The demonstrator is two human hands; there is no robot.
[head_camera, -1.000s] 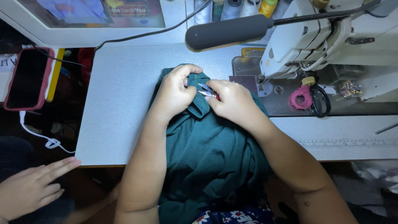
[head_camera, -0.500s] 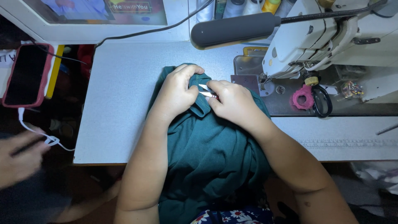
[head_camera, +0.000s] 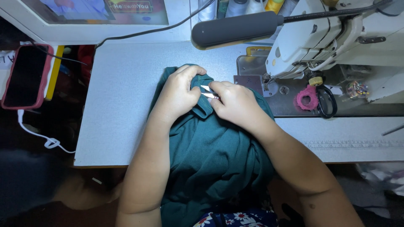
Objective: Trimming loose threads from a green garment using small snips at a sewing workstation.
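Little has shifted: left hand (head_camera: 179,94) still pinches the green cloth (head_camera: 210,151), right hand (head_camera: 235,103) clamps snips (head_camera: 209,92); trimming underway, next cut needs steadiness.

Two hands, left (head_camera: 179,94) and right (head_camera: 235,103), meet on one green garment (head_camera: 210,155), one pair of thread snips (head_camera: 209,92) between their fingertips. Beyond the fingers: one sewing machine (head_camera: 336,33), one lamp (head_camera: 235,29), one pair of scissors (head_camera: 317,98), one phone (head_camera: 25,75), several thread cones (head_camera: 248,6).
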